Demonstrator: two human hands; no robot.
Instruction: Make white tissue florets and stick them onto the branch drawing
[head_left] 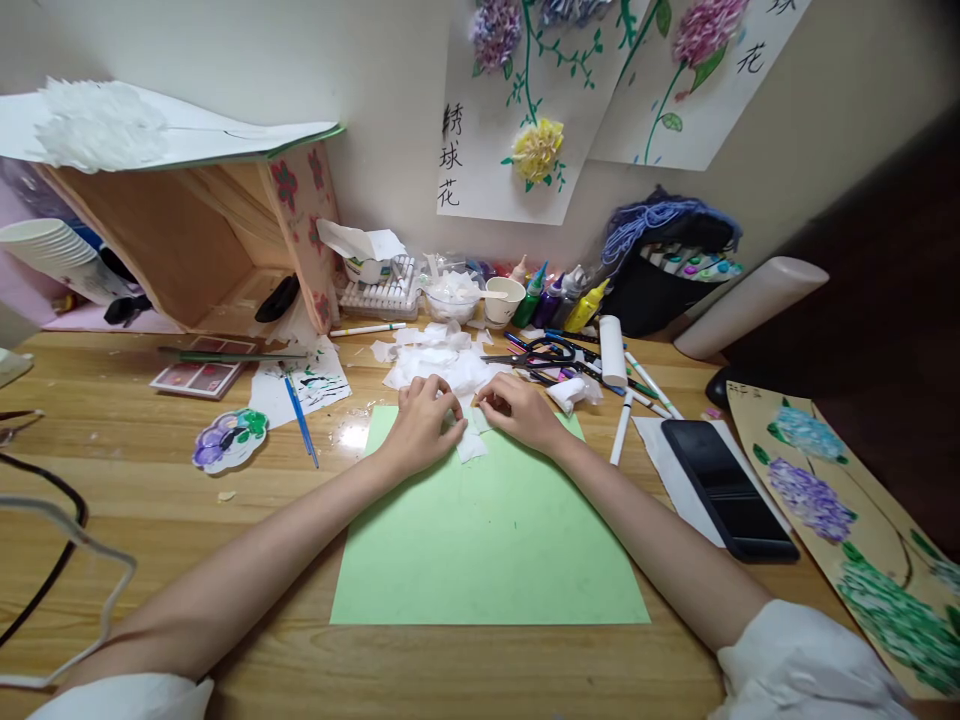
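A light green sheet of paper (487, 540) lies flat on the wooden desk (150, 480) in front of me. At its far edge my left hand (424, 425) and my right hand (517, 412) meet, fingers curled and pinching a small piece of white tissue paper (471, 440) between them. Just behind the hands lies a loose pile of white tissue scraps (442, 365).
Scissors (536, 355), marker pens (637, 390), a white glue stick (613, 350) and paint bottles (559, 295) lie behind on the right. A black phone (727, 490) and a painted flower strip (840, 520) sit at right. Paintbrushes (300, 420), a palette (229, 440) and a wooden box (187, 240) are at left.
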